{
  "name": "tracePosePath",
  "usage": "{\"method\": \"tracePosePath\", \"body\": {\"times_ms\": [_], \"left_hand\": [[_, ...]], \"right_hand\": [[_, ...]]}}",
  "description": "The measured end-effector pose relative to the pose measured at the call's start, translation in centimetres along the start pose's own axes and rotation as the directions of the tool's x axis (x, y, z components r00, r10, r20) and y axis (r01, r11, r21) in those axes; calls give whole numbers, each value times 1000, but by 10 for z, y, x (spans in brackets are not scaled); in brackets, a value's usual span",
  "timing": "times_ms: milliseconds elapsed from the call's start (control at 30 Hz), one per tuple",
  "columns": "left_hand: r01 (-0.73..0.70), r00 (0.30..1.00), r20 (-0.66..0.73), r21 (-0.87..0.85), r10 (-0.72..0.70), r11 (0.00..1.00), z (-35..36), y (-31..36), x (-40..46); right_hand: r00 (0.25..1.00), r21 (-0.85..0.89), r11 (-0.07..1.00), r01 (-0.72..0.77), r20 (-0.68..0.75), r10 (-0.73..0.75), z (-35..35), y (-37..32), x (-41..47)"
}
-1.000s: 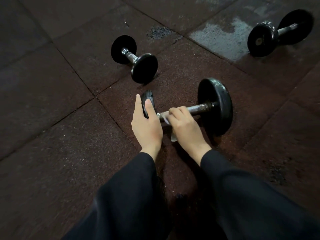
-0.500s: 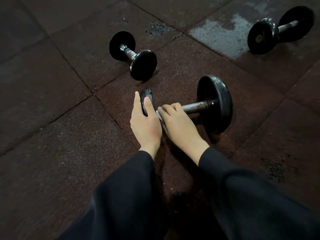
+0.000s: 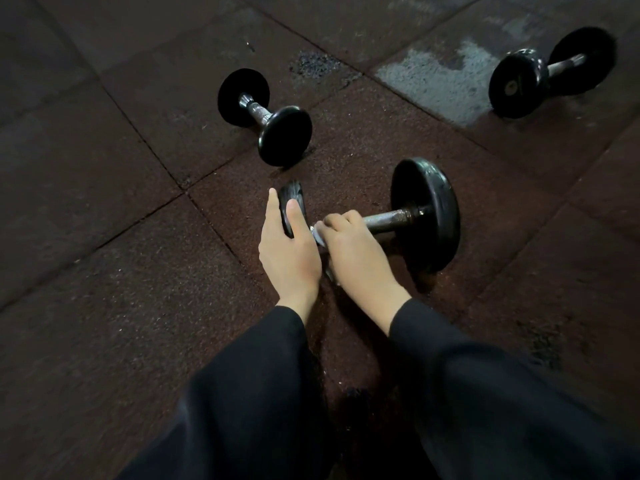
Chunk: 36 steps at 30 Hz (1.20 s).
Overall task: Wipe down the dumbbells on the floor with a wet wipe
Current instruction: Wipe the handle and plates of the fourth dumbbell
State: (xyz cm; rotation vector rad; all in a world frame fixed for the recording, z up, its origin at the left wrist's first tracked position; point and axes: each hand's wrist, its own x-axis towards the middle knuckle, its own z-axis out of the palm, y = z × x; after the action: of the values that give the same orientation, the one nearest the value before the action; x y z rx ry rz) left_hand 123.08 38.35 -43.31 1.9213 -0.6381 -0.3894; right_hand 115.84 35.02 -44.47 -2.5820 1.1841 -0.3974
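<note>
The nearest black dumbbell (image 3: 427, 213) lies on the dark rubber floor with its metal handle pointing left to right. My left hand (image 3: 289, 252) grips its small left end plate, thumb on the inner face and fingers on the outer. My right hand (image 3: 353, 249) curls over the left part of the handle with a white wet wipe (image 3: 318, 236) pressed under the fingers; only a corner of the wipe shows. A second dumbbell (image 3: 265, 116) lies just beyond, and a third dumbbell (image 3: 550, 72) rests at the far right.
The floor is made of dark rubber tiles (image 3: 104, 306) with visible seams. A pale wet patch (image 3: 436, 81) marks the tile next to the far right dumbbell. My black sleeves fill the lower middle of the view.
My right hand slid left along the handle towards the left plate, then stayed near it. The left hand kept its hold on the end plate. The dumbbells have not moved.
</note>
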Motion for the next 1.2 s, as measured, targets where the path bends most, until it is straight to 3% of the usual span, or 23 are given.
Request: {"method": "tracePosePath", "body": {"times_ms": [133,267,400,667,1200], "left_hand": [[-8,1000,1,-13,8,1000,0,1,-2],[4,1000,12,-16,-4,1000,-1,1,-1],[5,1000,8,-30,-4,1000,-2,4,-3],[26,1000,16,-32,-26,999,-2,4,-2],[27,1000,9,-27,-27,999,-2,5,-5]], "right_hand": [[985,-197,980,-22,-171,-12,-7,22,-9],[988,-312,939,-148,-13,152,-27,30,8],[992,-508,856,-100,15,125,-31,23,5],[923,-580,792,-188,171,344,-38,28,23],[954,-723,691,-31,184,235,-35,30,28]]}}
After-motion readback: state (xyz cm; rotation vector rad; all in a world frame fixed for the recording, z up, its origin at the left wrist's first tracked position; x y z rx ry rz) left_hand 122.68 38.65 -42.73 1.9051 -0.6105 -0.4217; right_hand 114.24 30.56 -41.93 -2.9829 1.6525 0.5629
